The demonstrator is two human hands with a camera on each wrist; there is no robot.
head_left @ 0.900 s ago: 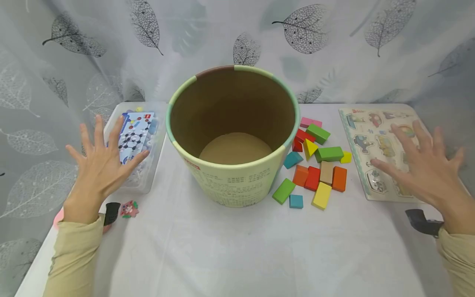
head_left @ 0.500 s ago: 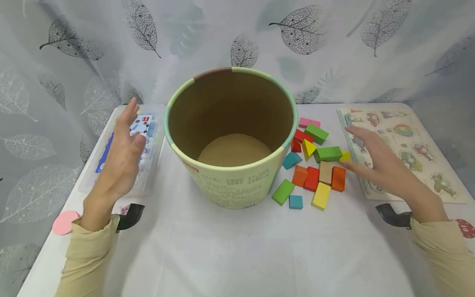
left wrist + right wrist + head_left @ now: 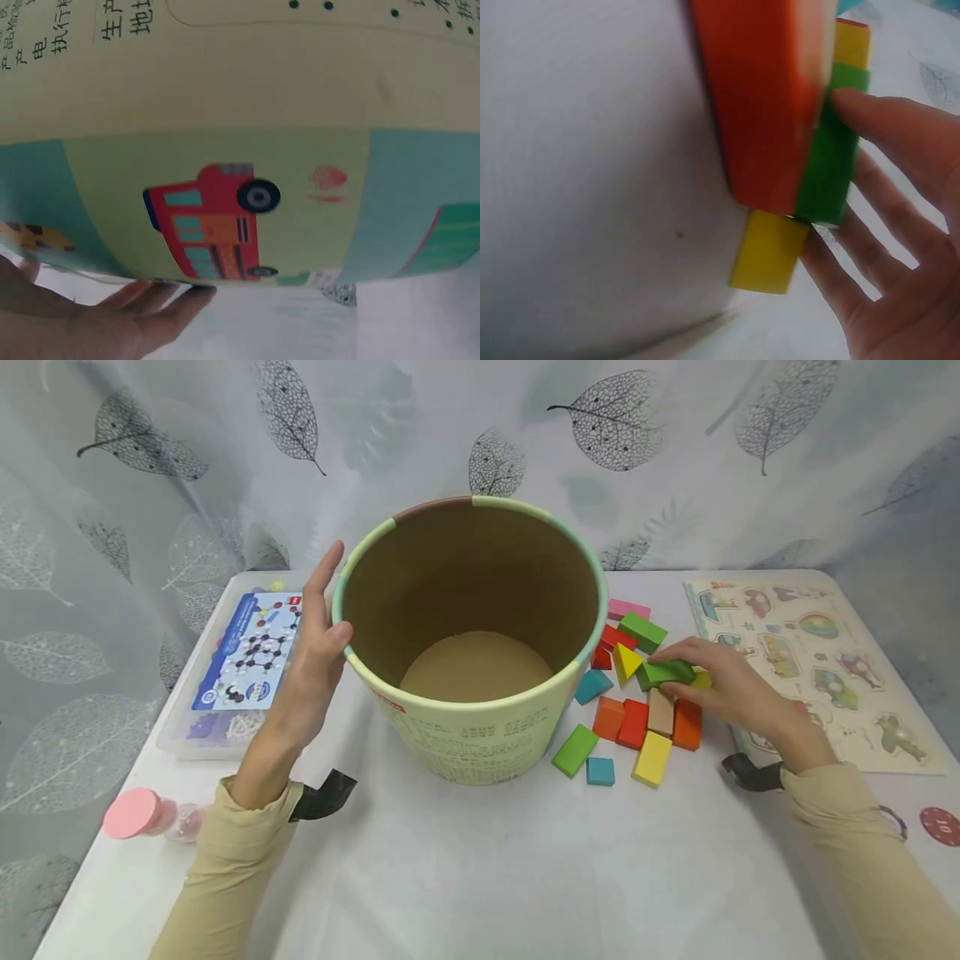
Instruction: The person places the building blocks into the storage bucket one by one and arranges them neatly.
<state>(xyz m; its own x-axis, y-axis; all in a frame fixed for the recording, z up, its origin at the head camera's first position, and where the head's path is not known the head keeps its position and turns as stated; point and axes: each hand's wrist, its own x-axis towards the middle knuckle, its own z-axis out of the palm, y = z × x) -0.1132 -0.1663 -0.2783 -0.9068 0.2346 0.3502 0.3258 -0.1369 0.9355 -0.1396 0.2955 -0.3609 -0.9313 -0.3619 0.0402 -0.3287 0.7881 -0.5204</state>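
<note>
A large round bucket point(image 3: 465, 727) with a pastel rim stands mid-table, its inside showing only a bare bottom. My left hand point(image 3: 307, 672) is at the bucket's left side, fingers straight and thumb by the rim. In the left wrist view, that hand point(image 3: 112, 322) lies beside the bucket wall point(image 3: 300, 180), printed with a red bus. My right hand point(image 3: 738, 689) pinches a long green block point(image 3: 666, 674) between thumb and fingers. The right wrist view has the thumb point(image 3: 889, 120) on the green block point(image 3: 831, 157), near an orange block point(image 3: 761, 112) and a yellow block point(image 3: 770, 251).
Several coloured blocks lie right of the bucket, among them a yellow block point(image 3: 651, 758) and a blue one point(image 3: 600, 771). A picture puzzle board point(image 3: 825, 652) is at the right. A clear plastic case point(image 3: 243, 664) and a pink-lidded jar point(image 3: 138, 812) are on the left.
Both hands have moved inward from the sides. The left has come to the bucket's left rim; the right has left the puzzle board and taken hold of the long green block.
</note>
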